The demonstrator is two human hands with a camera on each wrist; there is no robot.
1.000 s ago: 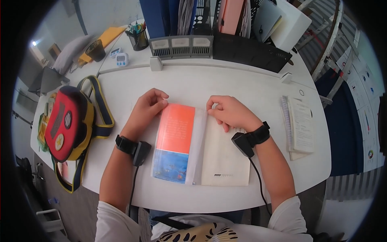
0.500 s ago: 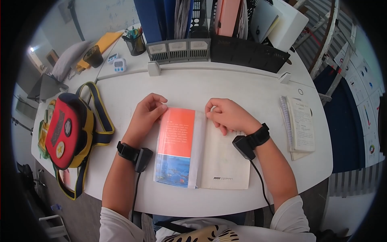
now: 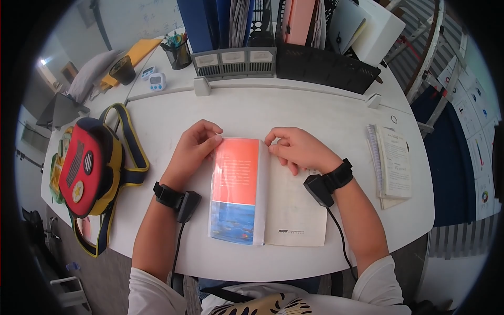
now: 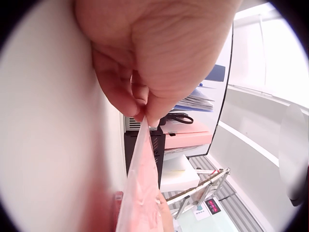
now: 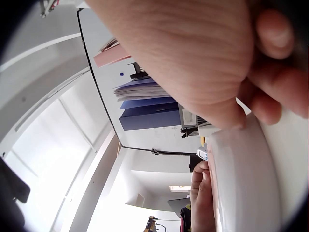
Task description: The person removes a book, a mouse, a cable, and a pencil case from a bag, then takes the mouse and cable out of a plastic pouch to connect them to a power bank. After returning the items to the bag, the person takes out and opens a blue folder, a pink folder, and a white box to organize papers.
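A book lies open in front of me, with a glossy orange-and-blue cover panel (image 3: 236,173) on the left and a cream page (image 3: 296,210) on the right. Clear plastic covers the panel, and a whitish strip runs along its right side. Between thumb and fingertips, my left hand (image 3: 197,140) pinches the panel's upper left corner; the left wrist view shows the panel (image 4: 145,193) edge-on, lifted off the table. At the top of the book near the middle fold, my right hand (image 3: 302,148) has its fingers curled, with thumb and fingertip pinching the whitish strip (image 5: 244,164).
A red, yellow and navy bag (image 3: 86,165) with straps lies at the left. Worn notebooks (image 3: 394,165) lie at the right. Across the back stand file holders (image 3: 233,63), a pen cup (image 3: 177,55) and a small white timer (image 3: 157,81).
The orange-and-blue panel has shifted slightly right, its left edge closer to the fold. My left hand has moved a little right with its corner, while my right hand stays nearly in place.
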